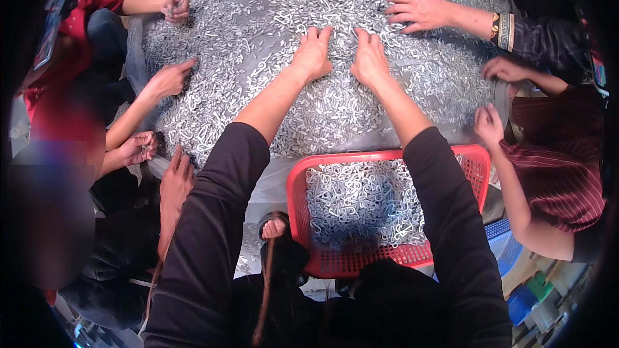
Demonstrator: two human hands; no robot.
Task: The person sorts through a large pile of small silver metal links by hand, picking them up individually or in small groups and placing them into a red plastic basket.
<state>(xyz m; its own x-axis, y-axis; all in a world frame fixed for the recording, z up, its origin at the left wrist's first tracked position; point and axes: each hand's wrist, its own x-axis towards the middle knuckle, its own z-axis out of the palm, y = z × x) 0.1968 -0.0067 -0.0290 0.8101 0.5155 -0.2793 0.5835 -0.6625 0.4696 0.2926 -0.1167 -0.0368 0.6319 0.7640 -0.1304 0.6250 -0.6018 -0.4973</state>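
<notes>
Both my arms, in dark sleeves, reach forward over a wide spread of small silvery metal pieces (335,106). My left hand (313,55) rests among them with its fingers stretched forward and apart. Beside it on the right, my right hand (370,59) also has its fingers extended, touching the pieces. No held piece shows in either hand. Some pieces are S-shaped hooks (290,19); others are small, slim ovals. Close to my body stands a red plastic basket (309,259), holding many silvery S-shaped hooks (361,203). My right sleeve covers part of it.
Other people's hands work around the spread, including a hand (419,13) at the far right and a hand (169,80) on the left. Clear plastic sheeting (274,171) lies under the pieces. A blue basket (503,245) sits at the lower right.
</notes>
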